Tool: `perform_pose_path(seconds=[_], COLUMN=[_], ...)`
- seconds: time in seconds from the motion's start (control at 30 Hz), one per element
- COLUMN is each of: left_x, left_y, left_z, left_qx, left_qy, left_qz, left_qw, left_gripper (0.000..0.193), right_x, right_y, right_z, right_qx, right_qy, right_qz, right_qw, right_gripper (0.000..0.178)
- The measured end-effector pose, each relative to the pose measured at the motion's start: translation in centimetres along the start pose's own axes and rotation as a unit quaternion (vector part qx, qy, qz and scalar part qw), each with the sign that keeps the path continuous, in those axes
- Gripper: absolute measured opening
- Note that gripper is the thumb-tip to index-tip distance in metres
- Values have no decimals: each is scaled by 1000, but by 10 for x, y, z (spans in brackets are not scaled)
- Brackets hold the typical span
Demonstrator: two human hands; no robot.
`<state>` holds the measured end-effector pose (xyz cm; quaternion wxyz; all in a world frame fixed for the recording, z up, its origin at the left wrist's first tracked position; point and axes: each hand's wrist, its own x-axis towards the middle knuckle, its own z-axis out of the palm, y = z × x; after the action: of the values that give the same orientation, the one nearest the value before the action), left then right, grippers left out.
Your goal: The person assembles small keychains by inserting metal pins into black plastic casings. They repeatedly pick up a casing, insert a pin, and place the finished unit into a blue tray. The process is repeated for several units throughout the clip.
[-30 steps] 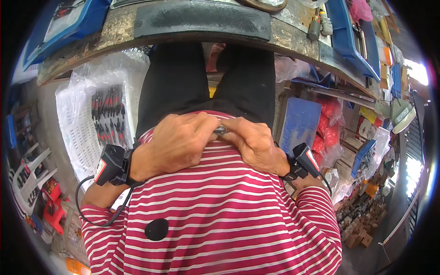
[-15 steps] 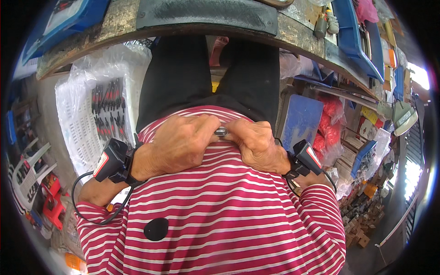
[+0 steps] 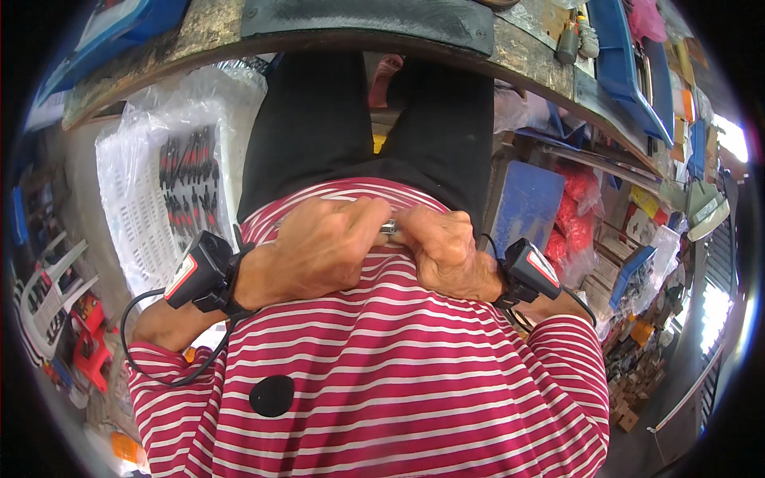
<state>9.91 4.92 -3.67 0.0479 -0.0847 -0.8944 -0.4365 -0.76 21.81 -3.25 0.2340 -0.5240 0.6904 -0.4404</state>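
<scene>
In front of my waist, against the striped shirt (image 3: 414, 382), both hands are drawn close together with fingers bent inward. A small shiny metal piece (image 3: 389, 226) shows between the fingertips; most of it is covered, and its kind is not clear. My left hand (image 3: 319, 243) is closed on its left side, back of the hand upward. From the right, my right hand (image 3: 446, 248) pinches the same piece with curled fingers. Each wrist carries a strapped black device with a cable.
A worn wooden bench edge (image 3: 215, 36) crosses beyond my legs. On the left stands a white perforated crate (image 3: 135, 215) lined with plastic, holding several black-and-red tools. Blue bins (image 3: 629, 72) sit on the bench at right, above a blue panel (image 3: 522, 203) and red bags (image 3: 567, 215).
My left hand has shifted slightly right, its fingers now covering more of the metal piece. The view has moved a little; both hands stay closed at the waist.
</scene>
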Motion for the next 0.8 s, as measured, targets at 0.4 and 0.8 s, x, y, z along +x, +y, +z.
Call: perform_pose_path(seconds=[0.4,0.8], left_x=[8,10], left_y=[-8,-13], left_z=[-5,-4], left_qx=[20,10], left_qy=[-29,-11], left_qz=[25,16], left_qw=[999,1000], left_gripper=[17,21], right_x=[2,-3], right_y=[6,4], right_z=[-1,-3], right_qx=[86,82], right_qy=[33,37], right_qz=[73,94], right_qw=[993,991], right_gripper=[11,11])
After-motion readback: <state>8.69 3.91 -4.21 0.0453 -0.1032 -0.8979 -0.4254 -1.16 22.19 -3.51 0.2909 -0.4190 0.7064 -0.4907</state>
